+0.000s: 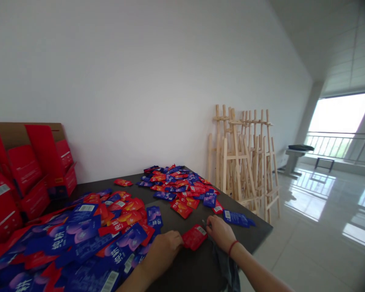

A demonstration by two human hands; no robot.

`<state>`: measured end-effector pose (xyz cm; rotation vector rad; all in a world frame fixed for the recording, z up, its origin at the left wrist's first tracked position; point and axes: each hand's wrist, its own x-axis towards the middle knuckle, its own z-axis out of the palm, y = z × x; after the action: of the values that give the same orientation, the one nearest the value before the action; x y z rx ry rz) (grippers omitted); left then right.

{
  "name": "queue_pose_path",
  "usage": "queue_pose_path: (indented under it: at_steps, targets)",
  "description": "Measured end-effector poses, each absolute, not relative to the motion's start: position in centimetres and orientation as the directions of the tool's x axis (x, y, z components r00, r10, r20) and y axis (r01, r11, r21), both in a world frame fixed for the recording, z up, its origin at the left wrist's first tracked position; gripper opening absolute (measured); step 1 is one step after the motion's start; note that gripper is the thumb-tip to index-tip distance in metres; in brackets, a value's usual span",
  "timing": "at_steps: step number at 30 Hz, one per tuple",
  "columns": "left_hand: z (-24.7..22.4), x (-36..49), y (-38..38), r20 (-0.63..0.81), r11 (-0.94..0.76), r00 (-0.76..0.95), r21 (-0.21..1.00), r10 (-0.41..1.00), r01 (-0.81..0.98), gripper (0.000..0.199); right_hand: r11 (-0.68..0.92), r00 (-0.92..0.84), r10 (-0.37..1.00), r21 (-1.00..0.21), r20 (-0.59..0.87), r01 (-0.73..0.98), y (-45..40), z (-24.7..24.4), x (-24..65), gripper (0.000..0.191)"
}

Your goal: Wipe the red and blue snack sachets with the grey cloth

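My left hand (167,249) is closed, its fingertips pinching the left edge of a red pouch (195,237) with a white barcode label. The pouch lies on or just above the dark table. Right of it, my right hand (221,233), with a red cord on the wrist, is closed on a grey-blue cloth (228,265). The cloth hangs down below the hand, and a small greyish tip shows at the fingers. Close to my left hand a blue pouch (154,216) lies flat. Another blue pouch (239,218) lies beyond my right hand.
A large heap of red and blue pouches (79,239) covers the table's left side. A second pile (179,182) lies at the back. Open red boxes (33,174) stand at far left. The dark table (252,239) ends at right, with wooden easels (240,162) behind.
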<state>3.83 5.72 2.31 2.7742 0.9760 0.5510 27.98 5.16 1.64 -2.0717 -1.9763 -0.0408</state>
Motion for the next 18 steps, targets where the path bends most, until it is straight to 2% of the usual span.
queue_pose_path:
  at_steps: [2,4,6,8,14,18]
  targets:
    - [3.3,3.2,5.7,0.341,-0.67,0.578,0.412,0.741,0.617,0.015,-0.022,0.069,0.97,-0.199,0.234,0.98,5.1,1.1,28.2,0.009]
    - [4.5,1.6,6.3,0.309,-0.507,0.402,0.558,0.862,0.656,0.014,-0.006,0.062,0.964,-0.211,0.26,0.977,5.0,0.8,28.1,0.009]
    - [5.9,-1.0,7.4,0.169,-0.29,0.242,0.693,0.955,0.66,0.015,0.013,0.052,0.957,-0.221,0.285,0.975,5.0,0.5,28.0,0.008]
    - [7.4,-4.3,8.5,0.008,-0.09,0.129,0.761,0.992,0.643,0.02,0.029,0.044,0.952,-0.233,0.303,0.972,4.9,0.3,27.9,0.008]
    - [9.9,-12.6,9.4,-0.103,0.069,0.015,0.763,0.995,0.643,0.038,0.042,0.054,0.945,-0.282,0.324,0.958,5.0,0.1,27.8,0.008]
    - [8.6,-15.7,9.1,-0.192,0.148,-0.024,0.663,0.981,0.734,0.04,0.034,0.068,0.945,-0.301,0.321,0.953,5.0,0.3,27.7,0.007]
